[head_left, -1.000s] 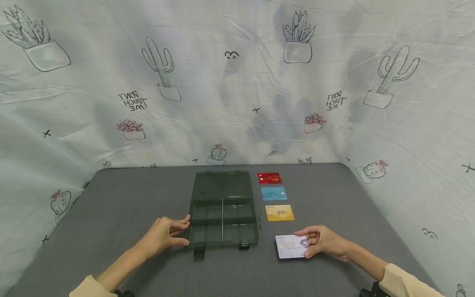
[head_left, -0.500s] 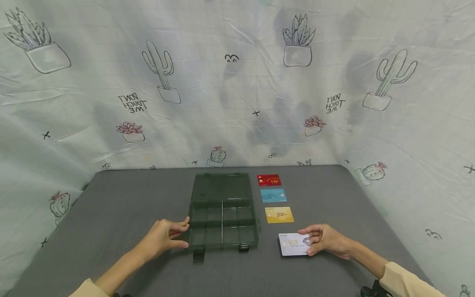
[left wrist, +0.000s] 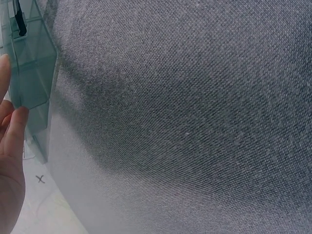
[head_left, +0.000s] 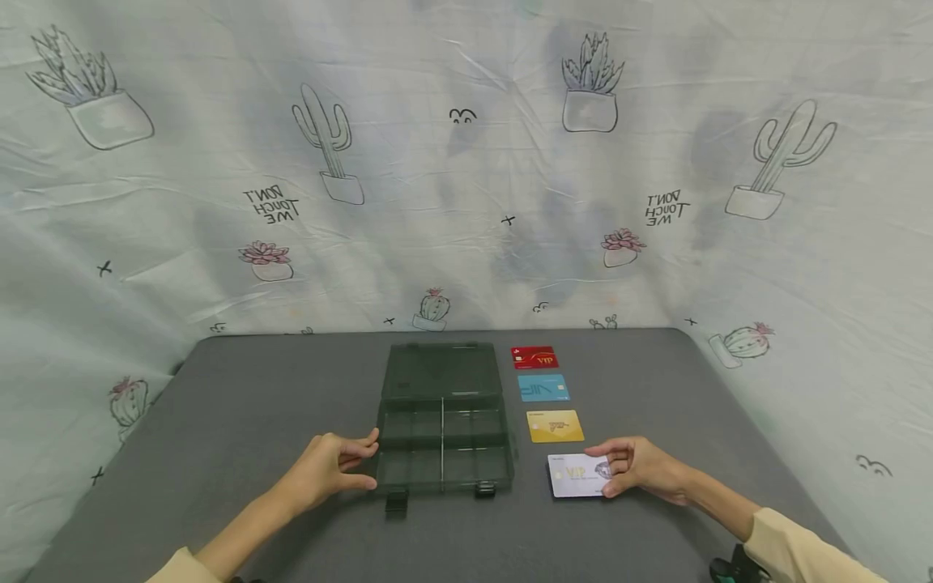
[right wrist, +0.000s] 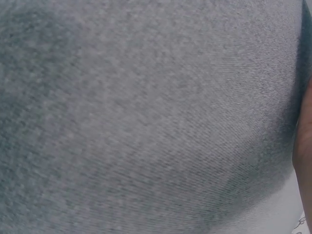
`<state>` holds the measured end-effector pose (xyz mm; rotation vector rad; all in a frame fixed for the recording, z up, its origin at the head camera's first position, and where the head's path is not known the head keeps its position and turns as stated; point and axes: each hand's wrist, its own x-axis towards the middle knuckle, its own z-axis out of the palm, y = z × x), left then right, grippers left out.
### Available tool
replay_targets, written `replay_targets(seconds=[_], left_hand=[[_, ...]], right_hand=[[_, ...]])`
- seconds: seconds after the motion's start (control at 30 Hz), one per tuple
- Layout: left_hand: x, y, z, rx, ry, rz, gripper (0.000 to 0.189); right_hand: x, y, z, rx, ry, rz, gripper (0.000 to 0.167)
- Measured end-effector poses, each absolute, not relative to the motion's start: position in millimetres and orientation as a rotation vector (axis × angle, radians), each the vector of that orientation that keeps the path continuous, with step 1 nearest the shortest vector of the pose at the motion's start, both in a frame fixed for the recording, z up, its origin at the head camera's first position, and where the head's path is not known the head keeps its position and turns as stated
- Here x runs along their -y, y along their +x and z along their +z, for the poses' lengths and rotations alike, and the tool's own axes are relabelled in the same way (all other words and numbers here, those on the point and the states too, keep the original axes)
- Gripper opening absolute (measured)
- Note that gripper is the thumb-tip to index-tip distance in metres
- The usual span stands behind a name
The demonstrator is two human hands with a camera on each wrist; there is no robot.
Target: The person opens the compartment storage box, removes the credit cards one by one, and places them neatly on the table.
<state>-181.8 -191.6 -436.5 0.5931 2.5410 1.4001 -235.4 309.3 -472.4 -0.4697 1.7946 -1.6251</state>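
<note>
A translucent dark green compartment box point(head_left: 413, 468) lies on the table with its lid point(head_left: 441, 371) folded back flat. My left hand point(head_left: 324, 474) rests against the box's left side, index finger and thumb spread along the edge. In the left wrist view, fingers point(left wrist: 16, 129) of that hand touch the box wall point(left wrist: 41, 73). My right hand point(head_left: 641, 470) pinches a white VIP card point(head_left: 576, 476) at its right end, to the right of the box. Beyond that card lie a yellow card point(head_left: 555, 426), a blue card point(head_left: 543, 388) and a red card point(head_left: 534, 357) in a column.
Grey cloth covers the table point(head_left: 277, 389). Two dark latches stick out from the box's front edge, the left latch point(head_left: 397, 502) lowered. A white curtain point(head_left: 408, 162) with cactus drawings surrounds the table's back and sides.
The white card in my right hand has shifted slightly away from me and to the right, closer to the yellow card. My left hand stays at the box's side; the head view has turned slightly.
</note>
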Motion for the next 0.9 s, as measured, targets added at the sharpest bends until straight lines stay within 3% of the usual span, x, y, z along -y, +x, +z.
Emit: replay_targets(seconds=[0.37, 0.9], left_hand=[[188.5, -178.2, -438.6, -2.546, 0.564, 1.414, 0.058], [189.1, -178.1, -437.6, -2.528, 0.555, 1.418, 0.057]], right_hand=[[-303.1, -236.9, -470.2, -1.894, -0.374, -1.587, 0.061], [-296.4, -235.2, -469.5, -1.931, -0.464, -1.596, 0.061]])
